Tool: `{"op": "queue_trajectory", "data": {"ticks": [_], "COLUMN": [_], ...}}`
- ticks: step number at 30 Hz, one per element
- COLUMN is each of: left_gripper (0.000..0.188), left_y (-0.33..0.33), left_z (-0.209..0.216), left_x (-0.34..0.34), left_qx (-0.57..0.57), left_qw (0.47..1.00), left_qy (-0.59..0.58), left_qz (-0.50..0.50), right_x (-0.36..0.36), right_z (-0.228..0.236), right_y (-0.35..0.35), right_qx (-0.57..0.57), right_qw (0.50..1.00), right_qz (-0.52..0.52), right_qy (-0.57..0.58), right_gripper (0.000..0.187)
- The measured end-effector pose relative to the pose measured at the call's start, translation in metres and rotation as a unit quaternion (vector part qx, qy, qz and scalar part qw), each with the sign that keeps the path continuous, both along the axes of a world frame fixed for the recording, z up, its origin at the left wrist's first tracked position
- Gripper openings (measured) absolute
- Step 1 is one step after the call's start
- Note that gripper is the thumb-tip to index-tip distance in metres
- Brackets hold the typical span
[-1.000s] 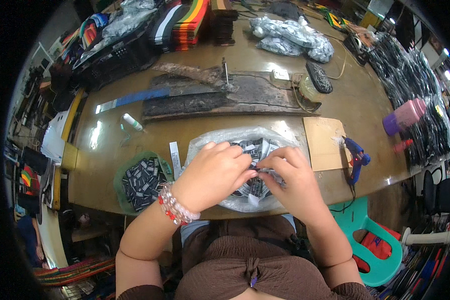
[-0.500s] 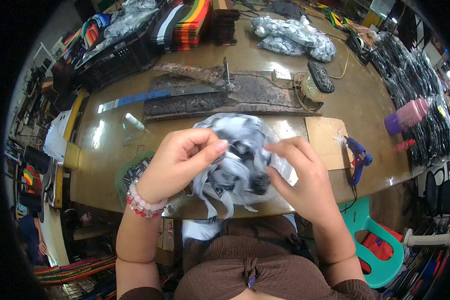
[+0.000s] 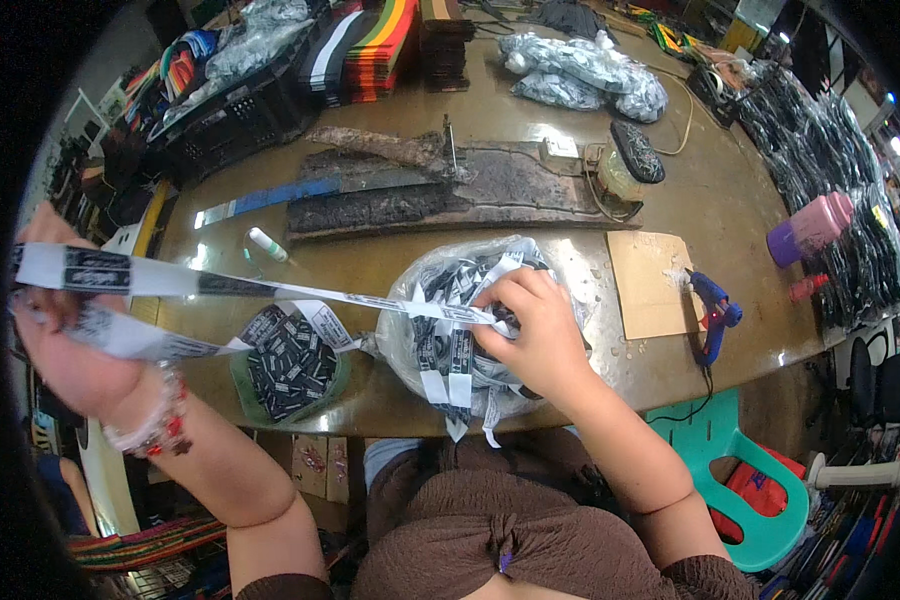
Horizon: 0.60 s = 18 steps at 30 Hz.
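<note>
Tabletop (image 3: 390,260): a long brown wooden surface is seen, carrying the work at its near edge and clutter further back.
Clear plastic bag (image 3: 415,340): it is set at the near edge of the tabletop, open and stuffed with tangled black-and-white woven label tape; a few loose ends are hung over the edge.
Label strip (image 3: 230,287): one long run of tape is stretched taut from the bag out to the far left, above the tabletop; a second run (image 3: 135,340) is slung lower, back toward the green bowl.
Green bowl (image 3: 292,368): it is placed just left of the bag and is filled with short cut labels.
Step in hand: by judgement, a length of tape is being drawn out of the tangle in the bag.
Next move: it is judged that the bag must be kept pinned while the strip is freed without dragging the rest of the tangle along.
Left hand (image 3: 65,350): it is raised well to the left of the bag; the fingers are closed around the far end of the strip.
Right hand (image 3: 530,335): it is laid on top of the bag; the fingers (image 3: 492,300) are curled and pinched on the strip where it leaves the bag.
Blue glue gun (image 3: 712,312): it is left untouched to the right, beside a cardboard sheet (image 3: 650,280).
</note>
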<state>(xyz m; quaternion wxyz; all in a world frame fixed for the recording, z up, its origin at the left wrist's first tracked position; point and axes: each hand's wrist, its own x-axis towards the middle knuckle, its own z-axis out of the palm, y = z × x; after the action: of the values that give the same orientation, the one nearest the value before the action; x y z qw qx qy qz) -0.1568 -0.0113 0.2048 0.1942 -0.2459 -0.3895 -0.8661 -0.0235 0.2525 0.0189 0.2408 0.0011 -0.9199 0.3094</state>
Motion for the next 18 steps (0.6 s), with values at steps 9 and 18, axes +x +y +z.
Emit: {"op": "queue_trajectory", "data": {"ticks": [9, 18], "left_gripper": [0.039, 0.018], "left_y": [0.04, 0.065], "left_z": [-0.159, -0.097], "left_x": [0.017, 0.052], "left_qx": [-0.742, -0.377], "left_qw": [0.656, 0.878], "left_qy": [0.013, 0.017], "left_qz": [-0.136, -0.293], "right_x": [0.025, -0.019], "right_z": [0.022, 0.001], "right_y": [-0.009, -0.025], "right_qx": [0.036, 0.139], "right_qw": [0.999, 0.986], "right_qz": [0.002, 0.092], "right_qy": [0.005, -0.019], "right_gripper": [0.053, 0.018]}}
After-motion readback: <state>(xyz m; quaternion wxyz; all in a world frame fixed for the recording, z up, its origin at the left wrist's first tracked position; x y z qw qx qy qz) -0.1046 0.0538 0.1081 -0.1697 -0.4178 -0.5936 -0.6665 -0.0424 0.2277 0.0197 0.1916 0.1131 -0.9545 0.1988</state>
